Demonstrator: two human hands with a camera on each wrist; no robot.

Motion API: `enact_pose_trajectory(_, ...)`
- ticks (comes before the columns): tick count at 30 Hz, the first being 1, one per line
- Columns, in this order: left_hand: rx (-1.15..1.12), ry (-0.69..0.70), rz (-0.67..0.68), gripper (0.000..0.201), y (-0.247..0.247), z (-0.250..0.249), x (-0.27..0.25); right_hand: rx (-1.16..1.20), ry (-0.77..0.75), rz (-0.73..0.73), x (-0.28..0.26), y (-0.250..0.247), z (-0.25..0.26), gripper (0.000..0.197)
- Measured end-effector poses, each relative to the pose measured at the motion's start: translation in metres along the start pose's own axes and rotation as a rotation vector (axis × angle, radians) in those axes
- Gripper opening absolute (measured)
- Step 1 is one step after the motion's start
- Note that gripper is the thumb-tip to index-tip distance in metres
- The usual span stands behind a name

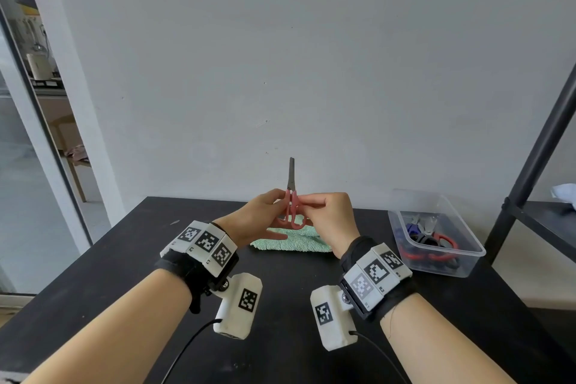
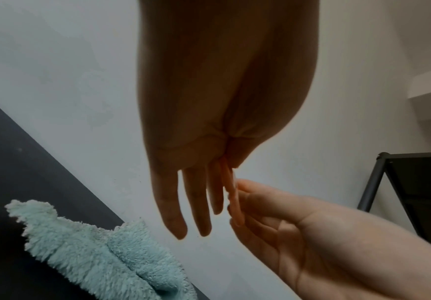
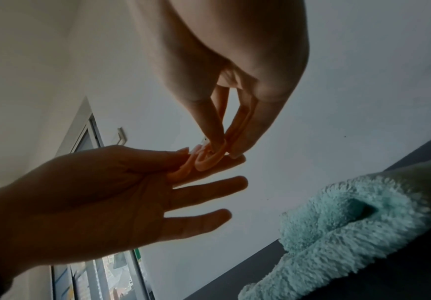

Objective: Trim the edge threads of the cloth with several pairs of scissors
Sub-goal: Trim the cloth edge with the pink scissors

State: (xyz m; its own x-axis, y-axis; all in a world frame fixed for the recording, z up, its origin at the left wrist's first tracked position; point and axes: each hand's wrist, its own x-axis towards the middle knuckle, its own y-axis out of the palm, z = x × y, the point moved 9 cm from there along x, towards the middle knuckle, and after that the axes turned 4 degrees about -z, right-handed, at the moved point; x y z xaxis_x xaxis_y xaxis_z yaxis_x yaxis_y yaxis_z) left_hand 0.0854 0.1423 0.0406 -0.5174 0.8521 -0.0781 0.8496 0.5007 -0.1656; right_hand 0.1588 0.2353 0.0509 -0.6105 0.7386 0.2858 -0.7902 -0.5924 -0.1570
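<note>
A pair of scissors with pink handles stands upright above the table, its shut steel blades pointing up. My left hand pinches the left handle loop with thumb and forefinger, while its other fingers stay straight. My right hand pinches the right side of the handles with curled fingers. In the left wrist view the pink handle shows edge-on between both hands. The right wrist view shows the handle loops in my fingertips. A fluffy teal cloth lies folded on the black table just under the hands.
A clear plastic bin at the right of the table holds several more scissors with red, blue and black handles. A black metal shelf frame stands beyond the table's right edge. A grey wall runs behind, and a glass door is at the left.
</note>
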Motion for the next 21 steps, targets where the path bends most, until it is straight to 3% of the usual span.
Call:
enact_pose_trajectory(7, 0.044, 0.003, 0.065, 0.04, 0.02, -0.012, 0.011, -0.141, 0.01, -0.063, 0.009, -0.038, 0.004, 0.007)
enact_pose_trajectory(11, -0.052, -0.01, 0.087, 0.046, 0.034, -0.021, 0.022, -0.201, 0.011, -0.13, 0.014, -0.07, 0.006, 0.007)
enact_pose_trajectory(21, 0.123, -0.062, 0.088, 0.029, 0.091, -0.029, 0.055, -0.276, 0.133, -0.256, 0.02, -0.169, -0.016, 0.012)
